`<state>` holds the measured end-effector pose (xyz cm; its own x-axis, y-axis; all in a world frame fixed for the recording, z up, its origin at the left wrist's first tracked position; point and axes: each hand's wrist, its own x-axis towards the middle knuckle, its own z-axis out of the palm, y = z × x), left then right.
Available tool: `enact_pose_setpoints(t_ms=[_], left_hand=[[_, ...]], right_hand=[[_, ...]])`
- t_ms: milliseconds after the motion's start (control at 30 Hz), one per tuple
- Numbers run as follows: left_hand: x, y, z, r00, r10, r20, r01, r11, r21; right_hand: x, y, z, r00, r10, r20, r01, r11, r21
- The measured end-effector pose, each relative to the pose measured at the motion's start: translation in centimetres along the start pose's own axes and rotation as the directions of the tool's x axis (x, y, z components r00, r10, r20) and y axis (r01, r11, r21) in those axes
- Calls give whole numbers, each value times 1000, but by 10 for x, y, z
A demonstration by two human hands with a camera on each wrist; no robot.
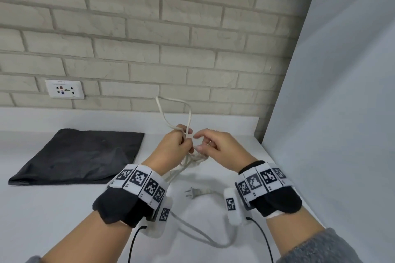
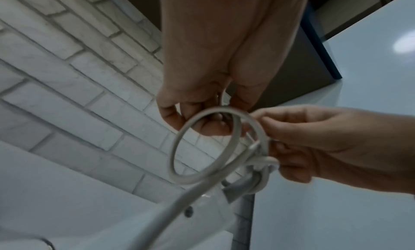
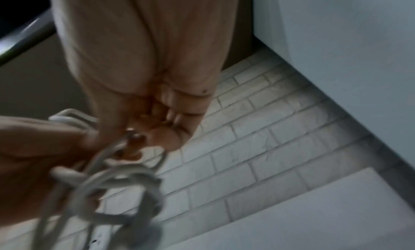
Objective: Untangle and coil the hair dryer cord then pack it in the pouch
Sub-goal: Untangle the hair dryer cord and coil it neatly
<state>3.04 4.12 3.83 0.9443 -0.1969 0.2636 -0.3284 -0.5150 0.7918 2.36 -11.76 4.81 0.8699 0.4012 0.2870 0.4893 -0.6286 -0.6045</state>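
A white cord (image 1: 188, 113) loops up above both hands, and its tangled strands (image 1: 192, 159) hang below them over the white counter. My left hand (image 1: 177, 145) grips cord strands in curled fingers. My right hand (image 1: 208, 145) pinches the tangle just beside it. In the left wrist view a cord ring (image 2: 202, 145) and a knot (image 2: 262, 165) sit between the left hand (image 2: 197, 112) and the right hand (image 2: 314, 144). The right wrist view is blurred, with loops (image 3: 125, 191) under the right hand (image 3: 152, 129). The plug (image 1: 193, 192) lies on the counter. The hair dryer body is mostly hidden.
A flat black pouch (image 1: 79, 156) lies on the counter (image 1: 53, 209) to the left. A wall socket (image 1: 64, 89) sits in the brick wall behind. A pale panel (image 1: 342, 92) closes off the right side. Black sensor cables (image 1: 132, 243) trail from both wristbands.
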Motion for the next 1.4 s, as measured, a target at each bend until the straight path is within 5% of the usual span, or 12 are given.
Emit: enact_pose_setpoints(t_ms=[100, 200, 300, 400, 467, 667, 767, 867, 933, 1000, 1133, 1400], left_hand=[[3, -7, -9, 999, 12, -47, -11, 1000, 21], [3, -13, -13, 998, 11, -54, -11, 1000, -10], [0, -13, -10, 997, 15, -69, -17, 1000, -26], [-1, -17, -11, 989, -57, -137, 35, 987, -154], [0, -24, -16, 975, -134, -175, 81, 956, -280], [1, -18, -20, 979, -202, -30, 130, 729, -672], [2, -7, -15, 986, -166, 15, 120, 643, -756], [6, -2, -12, 986, -165, 17, 119, 630, -767], [6, -1, -9, 986, -165, 17, 122, 649, -751], [5, 0, -6, 987, -162, 15, 122, 673, -730], [1, 3, -7, 988, -155, 4, 109, 682, -723], [3, 10, -12, 985, -164, -55, 71, 672, -738]], right_hand=[[-5, 16, -12, 999, -28, -23, 28, 999, 22], [-12, 33, -15, 936, 164, -311, -54, 941, 333], [-16, 52, -8, 745, 594, -303, -97, 546, 832], [-18, 72, -7, 543, 835, -92, 72, 63, 995], [-23, 85, -11, 450, 892, -39, 152, -33, 988], [-29, 87, -12, 490, 844, -220, -259, 382, 887], [-24, 83, -12, 618, 686, -385, -509, 722, 470], [-27, 58, -9, 700, 251, -669, -377, 925, -47], [-27, 29, -7, 692, -104, -715, -127, 957, -262], [-26, 12, 1, 799, -270, -538, 100, 941, -324], [-27, 5, 19, 991, -7, -134, -33, 953, -300], [-32, -14, 31, 964, -4, -268, -80, 950, -302]])
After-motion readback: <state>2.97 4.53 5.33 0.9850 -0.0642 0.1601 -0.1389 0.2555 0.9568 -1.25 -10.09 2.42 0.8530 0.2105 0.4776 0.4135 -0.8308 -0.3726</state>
